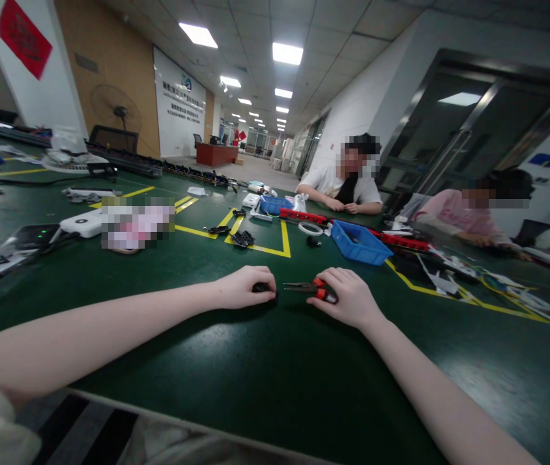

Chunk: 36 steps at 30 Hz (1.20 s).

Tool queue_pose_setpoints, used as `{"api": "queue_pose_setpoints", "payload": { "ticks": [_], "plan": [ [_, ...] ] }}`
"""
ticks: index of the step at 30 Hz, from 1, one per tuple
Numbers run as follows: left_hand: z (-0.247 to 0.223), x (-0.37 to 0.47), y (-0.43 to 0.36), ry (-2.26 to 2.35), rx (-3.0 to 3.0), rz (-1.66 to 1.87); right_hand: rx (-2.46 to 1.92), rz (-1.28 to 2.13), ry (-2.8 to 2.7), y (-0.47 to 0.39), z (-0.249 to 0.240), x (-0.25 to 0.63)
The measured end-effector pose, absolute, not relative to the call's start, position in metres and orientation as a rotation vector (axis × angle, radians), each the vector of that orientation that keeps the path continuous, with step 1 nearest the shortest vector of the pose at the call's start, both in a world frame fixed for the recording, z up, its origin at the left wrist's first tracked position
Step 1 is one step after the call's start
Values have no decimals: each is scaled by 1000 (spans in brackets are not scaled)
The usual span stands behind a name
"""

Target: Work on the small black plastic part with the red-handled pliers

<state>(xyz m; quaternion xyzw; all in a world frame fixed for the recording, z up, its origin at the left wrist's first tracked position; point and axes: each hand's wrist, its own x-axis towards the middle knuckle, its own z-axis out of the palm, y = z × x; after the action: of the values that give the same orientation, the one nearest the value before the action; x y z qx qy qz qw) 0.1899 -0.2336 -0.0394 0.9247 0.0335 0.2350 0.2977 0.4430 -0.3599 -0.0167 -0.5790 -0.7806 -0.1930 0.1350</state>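
Note:
My right hand (pixel 348 298) is closed around the red-and-black handles of a pair of long-nose pliers (pixel 304 287). The jaws point left towards my left hand and stand a little apart from it. My left hand (pixel 248 287) is curled in a pinch on a small black part (pixel 259 287), mostly hidden by the fingers, just above the green tabletop (pixel 236 361). Beyond my hands a pile of small black parts (pixel 243 239) lies by the yellow tape, and a small black round piece (pixel 313 241) sits farther right.
A blue bin (pixel 359 244) stands right of centre, with a white tape ring (pixel 310 228) beside it and red strips behind. On the left lie a phone (pixel 136 227) and a white device (pixel 82 221) with cables. Two people (pixel 340 181) sit across the table.

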Motion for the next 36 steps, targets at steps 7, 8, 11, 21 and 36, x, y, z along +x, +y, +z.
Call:
{"api": "queue_pose_setpoints", "payload": {
  "ticks": [7,8,11,21,36],
  "plan": [
    [-41,192,-232,88,2468,626,-1675,-550,-2313,-359,-19,436],
    [-41,193,-232,92,2467,629,-1676,-555,-2301,-360,-19,434],
    [-42,194,-232,108,2461,639,-1673,-583,-2239,-360,-20,429],
    [-45,197,-229,162,2433,630,-1691,-655,-2218,-360,-22,418],
    [-40,192,-234,153,2446,617,-1710,-670,-2237,-361,-21,428]
  ]
}}
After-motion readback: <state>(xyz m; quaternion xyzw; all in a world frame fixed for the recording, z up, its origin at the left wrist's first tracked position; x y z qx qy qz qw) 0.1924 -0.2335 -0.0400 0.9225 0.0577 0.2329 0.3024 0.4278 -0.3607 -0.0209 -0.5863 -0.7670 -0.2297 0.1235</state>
